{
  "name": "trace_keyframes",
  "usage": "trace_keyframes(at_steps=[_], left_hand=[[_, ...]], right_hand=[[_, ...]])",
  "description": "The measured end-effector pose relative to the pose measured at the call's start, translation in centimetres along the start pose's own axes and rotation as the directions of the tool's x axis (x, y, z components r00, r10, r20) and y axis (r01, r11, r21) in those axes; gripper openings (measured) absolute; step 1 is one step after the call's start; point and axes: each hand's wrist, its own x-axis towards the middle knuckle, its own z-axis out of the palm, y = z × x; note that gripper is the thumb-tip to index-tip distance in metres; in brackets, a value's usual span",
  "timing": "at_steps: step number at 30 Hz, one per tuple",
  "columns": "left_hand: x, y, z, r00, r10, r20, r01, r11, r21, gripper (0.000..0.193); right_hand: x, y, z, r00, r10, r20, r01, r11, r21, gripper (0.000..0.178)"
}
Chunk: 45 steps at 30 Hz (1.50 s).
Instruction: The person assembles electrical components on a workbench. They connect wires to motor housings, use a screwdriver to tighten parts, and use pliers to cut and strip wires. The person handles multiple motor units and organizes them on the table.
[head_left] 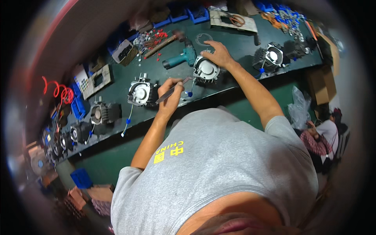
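My left hand point(170, 97) is closed round a slim dark metal tool like tweezers point(167, 94), whose narrow tip points toward the finned engine cylinder point(206, 69) in front of me. A round silver piston face shows in that cylinder. My right hand point(220, 55) reaches over its far side, thumb near the upper rim and fingers apart. The fingertips are at the edge of a thin ring-shaped gasket point(203, 39); I cannot tell whether they touch it. By the cylinder's near side lies a blue clip point(189, 94) on a white cord.
Another finned cylinder point(141, 92) stands left of my left hand, one point(273, 55) far right, several along the left bench. Behind are a teal power drill point(181, 58), a hammer point(162, 46), scissors point(236, 19) and blue bins point(198, 15). A person point(324, 137) sits at right.
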Motion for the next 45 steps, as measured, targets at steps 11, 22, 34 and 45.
trace_keyframes(at_steps=[11,22,34,45], left_hand=[[3.7,1.0,8.5,0.962,-0.092,-0.259,0.185,0.913,0.363,0.027],[6.0,1.8,10.3,0.933,-0.206,-0.295,0.324,0.836,0.442,0.023],[2.5,0.4,14.2,0.949,0.121,-0.291,0.135,0.679,0.722,0.014],[3.7,2.0,10.8,0.937,-0.078,-0.34,0.216,0.896,0.389,0.024]], right_hand=[[0.1,4.5,1.7,0.986,0.046,0.16,-0.085,0.967,0.24,0.038],[-0.6,4.2,1.0,0.998,-0.001,0.06,-0.019,0.938,0.347,0.043],[-1.1,4.7,3.6,0.999,0.041,-0.031,-0.025,0.914,0.406,0.039],[-0.8,4.9,3.0,1.0,0.022,-0.002,-0.019,0.928,0.371,0.042]])
